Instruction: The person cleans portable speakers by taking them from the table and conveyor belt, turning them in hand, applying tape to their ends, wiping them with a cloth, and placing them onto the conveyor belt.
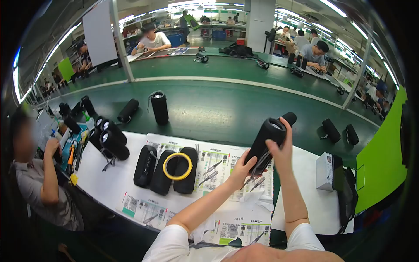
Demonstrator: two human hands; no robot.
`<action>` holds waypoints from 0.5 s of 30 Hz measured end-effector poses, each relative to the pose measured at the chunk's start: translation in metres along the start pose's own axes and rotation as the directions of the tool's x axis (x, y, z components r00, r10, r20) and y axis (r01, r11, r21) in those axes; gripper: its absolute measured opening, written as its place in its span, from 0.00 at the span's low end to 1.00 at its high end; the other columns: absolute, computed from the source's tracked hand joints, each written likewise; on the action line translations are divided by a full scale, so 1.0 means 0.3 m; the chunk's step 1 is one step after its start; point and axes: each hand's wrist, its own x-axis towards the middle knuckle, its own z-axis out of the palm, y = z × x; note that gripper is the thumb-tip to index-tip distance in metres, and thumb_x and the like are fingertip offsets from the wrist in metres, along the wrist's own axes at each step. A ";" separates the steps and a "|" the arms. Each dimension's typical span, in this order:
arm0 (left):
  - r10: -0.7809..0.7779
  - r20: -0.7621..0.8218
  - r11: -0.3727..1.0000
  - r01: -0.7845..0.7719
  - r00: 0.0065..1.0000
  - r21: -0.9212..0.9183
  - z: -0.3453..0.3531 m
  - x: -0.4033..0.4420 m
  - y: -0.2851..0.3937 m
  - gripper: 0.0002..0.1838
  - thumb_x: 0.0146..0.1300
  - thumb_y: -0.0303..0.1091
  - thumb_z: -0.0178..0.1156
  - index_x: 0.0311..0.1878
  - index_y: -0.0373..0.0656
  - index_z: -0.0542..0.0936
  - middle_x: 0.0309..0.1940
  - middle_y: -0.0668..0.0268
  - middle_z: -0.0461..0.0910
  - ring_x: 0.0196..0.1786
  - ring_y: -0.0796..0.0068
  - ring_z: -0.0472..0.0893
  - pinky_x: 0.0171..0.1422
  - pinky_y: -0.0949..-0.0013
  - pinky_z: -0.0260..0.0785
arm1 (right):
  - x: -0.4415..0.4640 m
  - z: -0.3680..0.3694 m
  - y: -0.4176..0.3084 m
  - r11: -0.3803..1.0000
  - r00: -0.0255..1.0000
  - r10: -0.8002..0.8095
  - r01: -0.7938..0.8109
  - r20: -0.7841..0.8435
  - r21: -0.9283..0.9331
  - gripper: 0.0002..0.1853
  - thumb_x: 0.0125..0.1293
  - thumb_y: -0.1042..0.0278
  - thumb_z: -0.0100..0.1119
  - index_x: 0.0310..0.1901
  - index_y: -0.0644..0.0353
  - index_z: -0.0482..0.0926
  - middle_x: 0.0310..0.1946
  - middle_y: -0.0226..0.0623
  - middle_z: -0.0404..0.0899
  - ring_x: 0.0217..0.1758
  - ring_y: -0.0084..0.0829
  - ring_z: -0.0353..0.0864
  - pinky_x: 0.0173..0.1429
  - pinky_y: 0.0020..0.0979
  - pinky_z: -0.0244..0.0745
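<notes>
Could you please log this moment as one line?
left hand: holding black cylinder | right hand: holding same cylinder | yellow ring: atop two lying cylinders

1. Left hand [241, 169] and right hand [282, 149] hold a black cylinder [265, 140] over printed sheets [214, 162].
2. A yellow ring [190, 166] lies across two of three dark cylinders [161, 180] on the bench [102, 184].
3. A white box [324, 173] stands at right.

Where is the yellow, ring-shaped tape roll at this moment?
In the head view, the yellow tape roll lies left of centre, across two black cylindrical devices on printed white paper, left of the left hand.
</notes>
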 end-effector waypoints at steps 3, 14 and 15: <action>0.256 -0.057 0.960 -0.247 0.965 0.134 0.044 0.005 0.006 0.23 0.66 0.40 0.54 0.59 0.36 0.65 0.48 0.65 0.73 0.48 0.80 0.72 0.52 0.77 0.66 | -0.040 0.041 -0.005 0.993 0.993 -0.113 0.113 -0.025 0.017 0.47 0.45 0.70 0.66 0.68 0.56 0.51 0.52 0.44 0.70 0.51 0.33 0.74 0.58 0.30 0.67; 0.648 0.607 0.002 -0.797 0.461 0.604 0.071 -0.101 0.222 0.21 0.62 0.43 0.53 0.50 0.35 0.71 0.43 0.55 0.77 0.50 0.63 0.77 0.53 0.65 0.69 | -0.186 0.087 0.006 0.777 0.778 -0.628 0.626 0.023 0.072 0.34 0.59 0.61 0.59 0.62 0.65 0.57 0.52 0.51 0.71 0.53 0.37 0.72 0.59 0.34 0.65; 0.717 0.180 0.373 -0.589 0.673 0.717 0.094 -0.073 0.199 0.26 0.60 0.50 0.58 0.46 0.33 0.70 0.35 0.54 0.75 0.36 0.64 0.76 0.43 0.67 0.71 | -0.167 0.146 -0.023 0.857 0.847 -0.515 0.503 -0.133 -0.112 0.30 0.63 0.61 0.53 0.62 0.66 0.57 0.48 0.49 0.74 0.48 0.34 0.75 0.56 0.30 0.68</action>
